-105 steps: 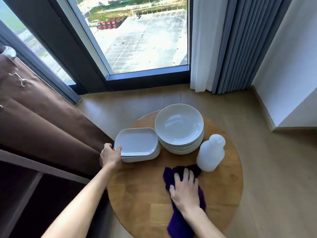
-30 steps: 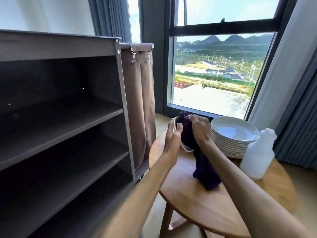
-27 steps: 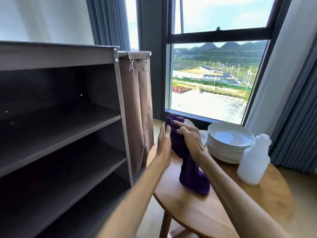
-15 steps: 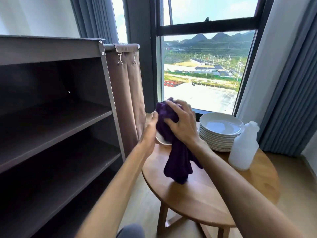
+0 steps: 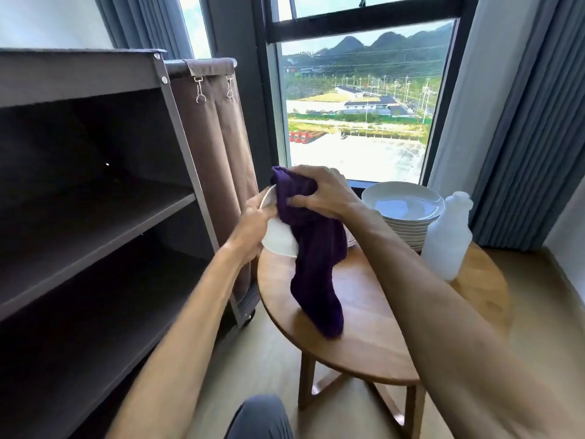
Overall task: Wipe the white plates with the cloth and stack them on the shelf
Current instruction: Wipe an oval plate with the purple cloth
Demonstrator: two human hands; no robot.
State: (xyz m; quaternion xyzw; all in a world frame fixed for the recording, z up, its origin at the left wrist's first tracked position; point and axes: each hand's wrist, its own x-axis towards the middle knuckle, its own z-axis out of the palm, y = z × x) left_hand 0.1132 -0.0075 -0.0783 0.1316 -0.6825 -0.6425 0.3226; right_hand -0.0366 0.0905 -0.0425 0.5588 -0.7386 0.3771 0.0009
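At centre frame, a person's left hand (image 5: 253, 228) grips the edge of a white plate (image 5: 280, 240), held tilted above the left rim of a round wooden table (image 5: 373, 315); the right hand (image 5: 319, 191) has its fingers curled round a purple cloth (image 5: 316, 264), pressing it against the plate's face while the cloth's loose end hangs down to the tabletop; right of centre, a stack of round white plates (image 5: 405, 205) stands on the table's far side, with a white plastic bottle (image 5: 448, 237) just beside it at right; the dark shelf (image 5: 95, 217) fills the left of the frame, a brown fabric bag (image 5: 218, 147) clipped to its side; a window (image 5: 357, 99) occupies the upper centre, grey curtains (image 5: 522, 122) the right edge.
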